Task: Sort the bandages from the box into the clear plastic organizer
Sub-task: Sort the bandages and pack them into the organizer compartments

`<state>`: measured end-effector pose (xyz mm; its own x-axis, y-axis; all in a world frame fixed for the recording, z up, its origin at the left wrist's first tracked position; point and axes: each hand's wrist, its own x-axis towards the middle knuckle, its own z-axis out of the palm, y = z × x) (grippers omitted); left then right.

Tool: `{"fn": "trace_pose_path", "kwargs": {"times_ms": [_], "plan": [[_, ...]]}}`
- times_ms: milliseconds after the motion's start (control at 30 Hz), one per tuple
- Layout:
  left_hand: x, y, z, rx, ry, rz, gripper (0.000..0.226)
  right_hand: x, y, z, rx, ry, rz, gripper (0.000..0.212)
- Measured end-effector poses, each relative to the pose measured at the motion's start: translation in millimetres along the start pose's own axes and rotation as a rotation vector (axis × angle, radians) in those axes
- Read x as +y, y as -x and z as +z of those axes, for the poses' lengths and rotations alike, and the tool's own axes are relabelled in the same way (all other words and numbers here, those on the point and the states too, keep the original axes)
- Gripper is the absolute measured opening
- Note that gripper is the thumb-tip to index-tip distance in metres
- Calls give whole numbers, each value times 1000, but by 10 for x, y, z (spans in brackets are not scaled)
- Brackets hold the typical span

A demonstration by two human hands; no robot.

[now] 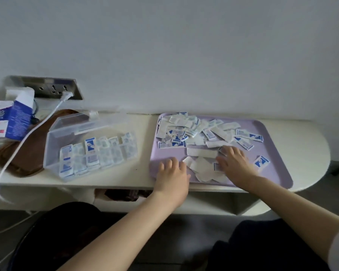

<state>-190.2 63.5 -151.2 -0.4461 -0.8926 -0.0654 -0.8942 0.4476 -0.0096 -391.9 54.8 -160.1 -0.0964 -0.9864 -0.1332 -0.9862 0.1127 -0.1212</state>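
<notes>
A lilac tray (270, 169) lies on the white table, covered with a heap of white and blue wrapped bandages (194, 130). My left hand (171, 174) rests on the tray's near left corner, fingers bent downward, next to a few loose white bandages (202, 167). My right hand (236, 163) lies flat over bandages in the tray's near middle; what is under its fingers is hidden. Left of the tray stands the clear plastic organizer (53, 151), lid open, with bandages standing in its compartments. The opened bandage box (10, 118) lies at far left.
A white cable (24, 139) runs from a wall socket plate (47, 87) across a brown cloth (25, 159) and off the table's front edge. A shelf (209, 204) sits under the tabletop. The table's right end (313, 153) is rounded.
</notes>
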Motion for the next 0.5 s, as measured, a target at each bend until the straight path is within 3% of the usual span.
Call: {"fn": "trace_pose_path", "kwargs": {"times_ms": [167, 333, 500], "plan": [[75, -157, -4, 21, 104, 39, 36, -198, -6, -74, 14, -304, -89, 50], [42, -300, -58, 7, 230, 14, 43, -87, 50, -241, -105, -157, -94, 84], [88, -405, -97, -93, 256, 142, 59, -33, 92, -274, -147, -152, -114, 80]]}}
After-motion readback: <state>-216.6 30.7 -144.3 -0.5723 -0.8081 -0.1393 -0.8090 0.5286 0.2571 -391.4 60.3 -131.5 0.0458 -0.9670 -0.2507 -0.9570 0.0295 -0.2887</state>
